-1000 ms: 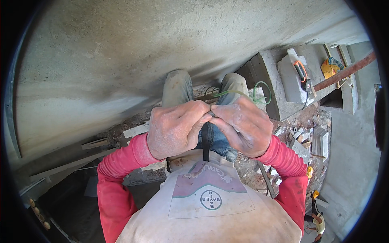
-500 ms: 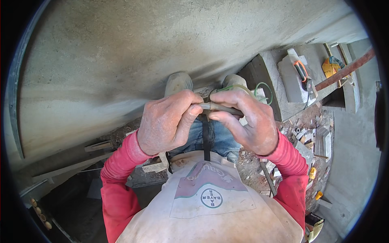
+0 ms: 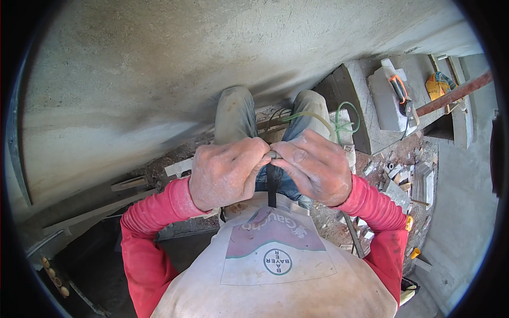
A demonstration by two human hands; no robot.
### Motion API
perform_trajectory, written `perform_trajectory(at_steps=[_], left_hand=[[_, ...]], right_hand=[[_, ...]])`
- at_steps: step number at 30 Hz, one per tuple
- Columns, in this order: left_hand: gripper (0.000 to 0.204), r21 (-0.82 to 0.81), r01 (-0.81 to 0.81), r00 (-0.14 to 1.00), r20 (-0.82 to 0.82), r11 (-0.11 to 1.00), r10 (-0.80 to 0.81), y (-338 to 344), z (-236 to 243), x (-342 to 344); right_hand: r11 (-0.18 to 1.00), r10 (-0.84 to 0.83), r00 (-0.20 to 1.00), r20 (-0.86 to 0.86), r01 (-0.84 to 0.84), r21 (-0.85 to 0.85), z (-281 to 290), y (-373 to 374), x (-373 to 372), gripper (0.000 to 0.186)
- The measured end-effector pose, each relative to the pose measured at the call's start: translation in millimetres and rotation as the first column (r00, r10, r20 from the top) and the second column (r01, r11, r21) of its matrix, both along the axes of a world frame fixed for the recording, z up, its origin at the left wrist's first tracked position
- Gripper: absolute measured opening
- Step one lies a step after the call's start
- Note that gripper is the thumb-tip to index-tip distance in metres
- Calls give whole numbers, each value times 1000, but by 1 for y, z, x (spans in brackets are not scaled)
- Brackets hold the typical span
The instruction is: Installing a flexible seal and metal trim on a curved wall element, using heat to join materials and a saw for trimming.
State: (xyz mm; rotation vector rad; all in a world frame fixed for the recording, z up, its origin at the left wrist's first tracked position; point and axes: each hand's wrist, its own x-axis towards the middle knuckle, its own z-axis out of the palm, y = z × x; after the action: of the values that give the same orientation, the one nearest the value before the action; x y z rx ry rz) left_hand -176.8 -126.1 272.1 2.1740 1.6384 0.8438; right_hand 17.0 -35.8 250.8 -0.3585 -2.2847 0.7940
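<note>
Over my jeans-covered knees, my left hand point(image 3: 229, 172) and my right hand point(image 3: 315, 168) meet fingertip to fingertip, both pinched on a small grey cylindrical piece point(image 3: 273, 155), mostly hidden by the fingers. Just beneath it runs a black strap point(image 3: 272, 188) down to my pale, stained apron point(image 3: 254, 291). A thin green hose point(image 3: 347, 127) loops beyond my right hand, passing across the right knee area.
A rough plastered wall point(image 3: 159, 69) stands ahead. At right, a concrete block point(image 3: 384, 108) carries an orange-and-black tool point(image 3: 397, 89), beside a rusty red pipe point(image 3: 453, 95) and yellow bag point(image 3: 437, 85). Rubble point(image 3: 395, 175) and offcuts lie below; boards point(image 3: 101, 209) lie left.
Since half a second ago both hands have dropped slightly and closed in toward each other, so less of the grey piece shows and more of the knees is visible.
</note>
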Motion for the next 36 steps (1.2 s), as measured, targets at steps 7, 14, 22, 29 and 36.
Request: perform_trajectory(at_steps=[7,14,22,29,36], left_hand=[[12,33,-10,998,66,999,7,-7,-5,4],[10,-118,7,996,94,993,4,-7,-7,-2],[23,-358,-24,962,246,933,119,3,12,-12],[19,-401,1,954,275,916,119,2,15,-20],[26,-299,10,968,241,954,65,2,15,-17]], right_hand=[[990,-20,999,-32,24,141,-5,-9,1,39],[934,6,998,63,-28,355,0,6,-4,36],[998,-34,998,44,32,49,-2,-1,-7,31],[913,-60,996,-58,79,399,-18,5,-4,35],[858,-68,994,-82,100,504,-12,15,-8,35]])
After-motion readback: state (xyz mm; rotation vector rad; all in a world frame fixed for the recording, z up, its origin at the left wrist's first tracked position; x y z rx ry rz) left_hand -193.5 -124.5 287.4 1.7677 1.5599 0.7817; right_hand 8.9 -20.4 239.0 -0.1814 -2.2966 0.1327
